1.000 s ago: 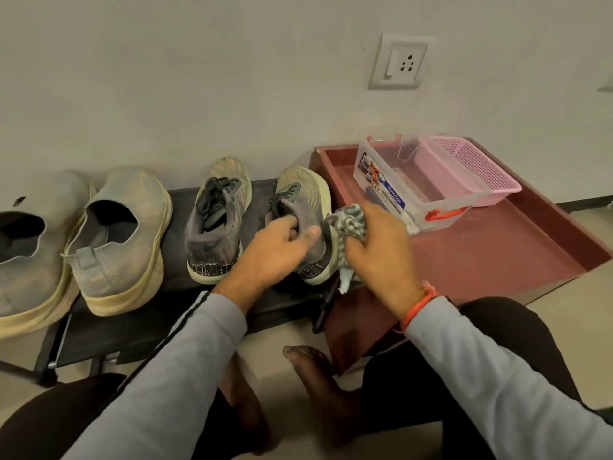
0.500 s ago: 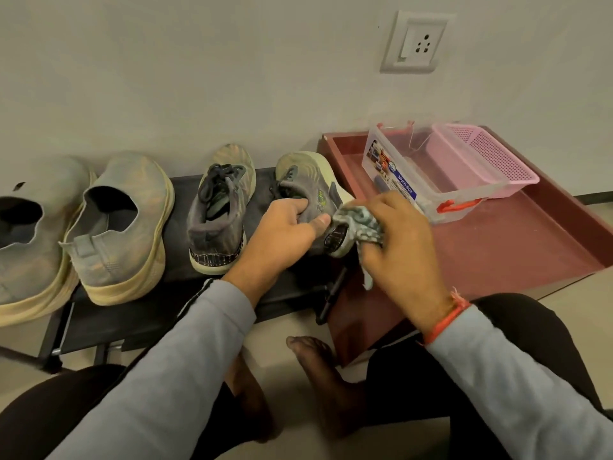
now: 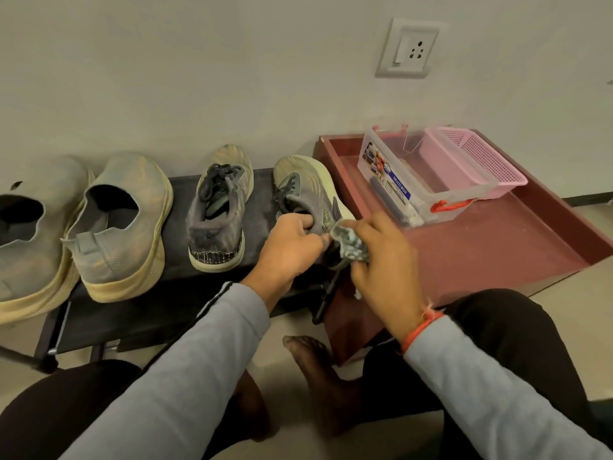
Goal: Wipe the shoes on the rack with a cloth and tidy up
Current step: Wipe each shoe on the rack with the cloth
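Black rack (image 3: 132, 313) against wall. Left hand (image 3: 292, 250) fingers clamp shoe (image 3: 308, 194) heel at rack's right end; right hand (image 3: 381, 260) pinches cloth (image 3: 351, 242) against it. Risk: hard wipe tips shoe off edge.

A: Camera count?
B: One. Head-worn, wide-angle, looking forward and down from a seated position.
A: Facing?
B: Toward the wall (image 3: 166, 61), socket plate (image 3: 411, 48) near top right. Noticeable barrel distortion at the edges.
A: Framing?
B: Close. Shoe rack (image 3: 179, 280) across left and centre, maroon tray (image 3: 497, 257) on the right, both just ahead of the knees. Left hand (image 3: 292, 250) and right hand (image 3: 384, 257) near frame centre, grey sleeves (image 3: 185, 366) running in from the bottom edge. Bare feet (image 3: 318, 366) and floor at bottom centre.
A: Overlap with another view?
B: None to compare. Single view only.
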